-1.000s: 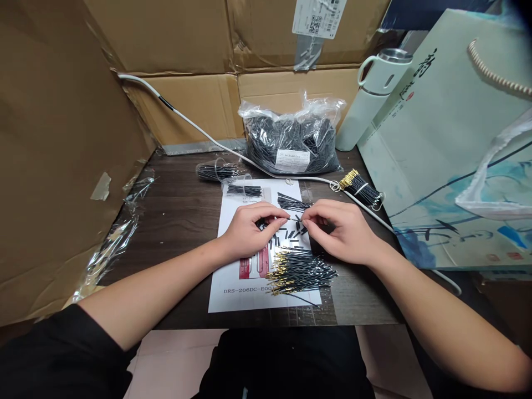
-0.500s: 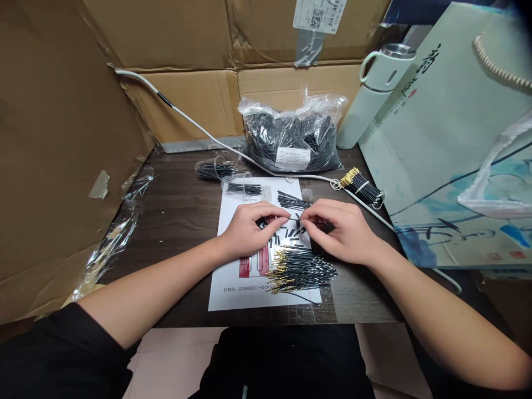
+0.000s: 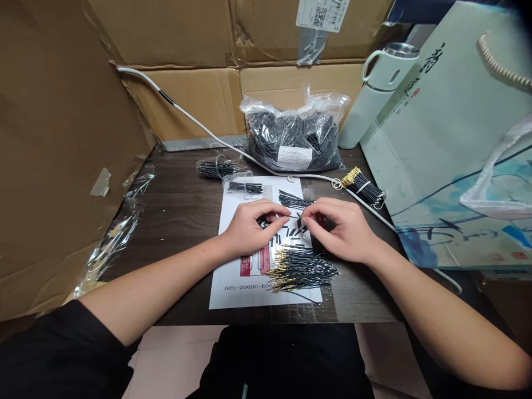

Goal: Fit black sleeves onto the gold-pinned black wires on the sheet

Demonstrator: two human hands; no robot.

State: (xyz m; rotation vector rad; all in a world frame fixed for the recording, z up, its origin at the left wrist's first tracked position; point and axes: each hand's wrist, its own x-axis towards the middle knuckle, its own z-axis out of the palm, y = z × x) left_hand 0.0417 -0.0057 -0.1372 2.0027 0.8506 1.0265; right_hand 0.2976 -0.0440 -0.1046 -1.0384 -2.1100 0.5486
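Both hands rest over a white printed sheet (image 3: pixel 233 277) on the dark wooden table (image 3: pixel 178 216). My left hand (image 3: pixel 249 228) is curled in a pinch, with something small and black showing under its fingers. My right hand (image 3: pixel 341 228) is also pinched, its fingertips facing the left hand's a short gap apart, holding something thin I cannot make out. Short black tube pieces (image 3: pixel 293 230) lie scattered on the sheet between and below the fingertips. A loose pile of black wires with gold tips (image 3: pixel 301 269) lies just in front of my right hand.
A clear bag full of black pieces (image 3: pixel 293 138) stands at the back. Small bundles (image 3: pixel 218 168) and a tied wire bundle with gold ends (image 3: pixel 361 187) lie nearby. A white cable (image 3: pixel 199 130) crosses the table. Cardboard walls (image 3: pixel 54 155), a pale flask (image 3: pixel 376 91) and a paper bag (image 3: pixel 457 144) surround it.
Almost nothing differs; both hands stay pinched over the sheet with only slight finger shifts, and the view has drifted slightly.
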